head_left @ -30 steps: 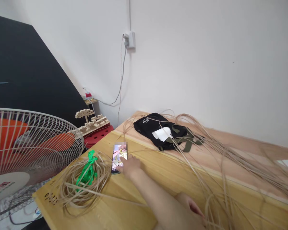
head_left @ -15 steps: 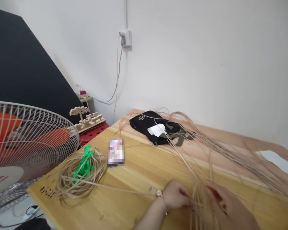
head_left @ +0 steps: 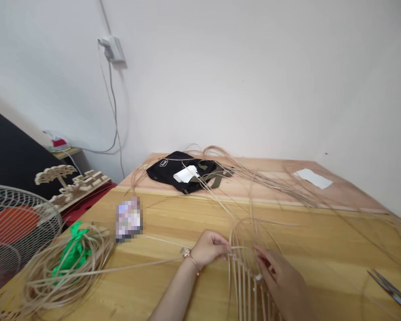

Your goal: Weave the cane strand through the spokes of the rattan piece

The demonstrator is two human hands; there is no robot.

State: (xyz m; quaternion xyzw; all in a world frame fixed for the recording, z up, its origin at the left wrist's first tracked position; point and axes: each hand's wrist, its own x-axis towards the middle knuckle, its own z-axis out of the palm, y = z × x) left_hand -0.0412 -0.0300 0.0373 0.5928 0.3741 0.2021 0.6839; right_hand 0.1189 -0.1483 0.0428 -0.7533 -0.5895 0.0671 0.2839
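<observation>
A piece of woven rattan work (head_left: 243, 285) lies at the front of the table, its pale upright strands side by side and loose ends arching over the top. My left hand (head_left: 209, 249), with a bracelet at the wrist, pinches a rattan strand at the work's upper left corner. At the right edge, my right hand (head_left: 282, 278) has curled fingers, slightly blurred, closed at the strands. A long strand runs from beside my left wrist to a rattan coil (head_left: 100, 254) tied with a green strip (head_left: 71, 254).
Scissors (head_left: 392, 292) lie at the right. Further back are a black bag (head_left: 169, 174) with a white roll (head_left: 186, 174), long loose strands (head_left: 270, 185) and white paper (head_left: 314, 178). A blurred-out card (head_left: 128, 218) sits left; a fan (head_left: 16, 236) and wooden model (head_left: 70, 183) stand beyond the table edge.
My view has swung right, so everything shifts left and the scissors come into sight. My hands are slightly higher in view, with more of the woven work showing between them.
</observation>
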